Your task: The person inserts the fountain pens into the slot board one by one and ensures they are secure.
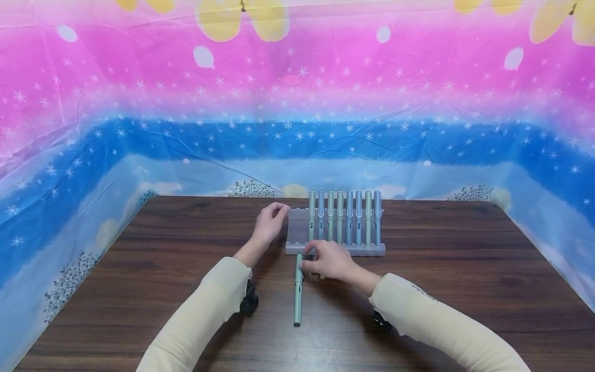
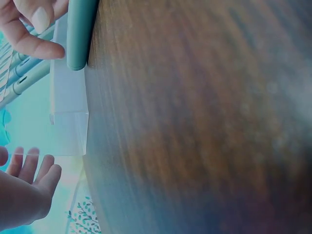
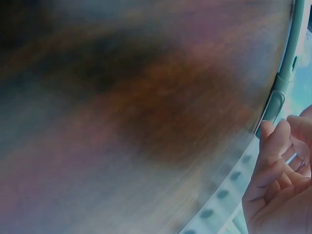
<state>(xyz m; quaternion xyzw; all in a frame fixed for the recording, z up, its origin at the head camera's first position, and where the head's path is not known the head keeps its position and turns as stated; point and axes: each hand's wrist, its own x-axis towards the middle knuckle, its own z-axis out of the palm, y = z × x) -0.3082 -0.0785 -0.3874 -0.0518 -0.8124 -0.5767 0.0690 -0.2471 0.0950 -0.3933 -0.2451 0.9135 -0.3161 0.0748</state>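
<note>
A clear plastic pen rack (image 1: 297, 227) stands near the far side of the table, with several capped pens (image 1: 340, 217) in pale green and blue upright along its middle and right. My left hand (image 1: 269, 225) is at the rack's left end, its fingers loosely bent; whether they touch it I cannot tell. A green capped pen (image 1: 297, 302) lies on the table in front of the rack, cap end toward it. Beside that cap is my right hand (image 1: 332, 260), thumb and forefinger apart and bent, not closed round the pen. In the left wrist view its fingertips are close to the pen (image 2: 80, 39).
The dark wooden table (image 1: 186, 222) extends around the rack. A printed cloth (image 1: 260, 139) with snowflakes hangs behind the table and along both sides. The rack's left slots (image 1: 297, 244) hold no pens.
</note>
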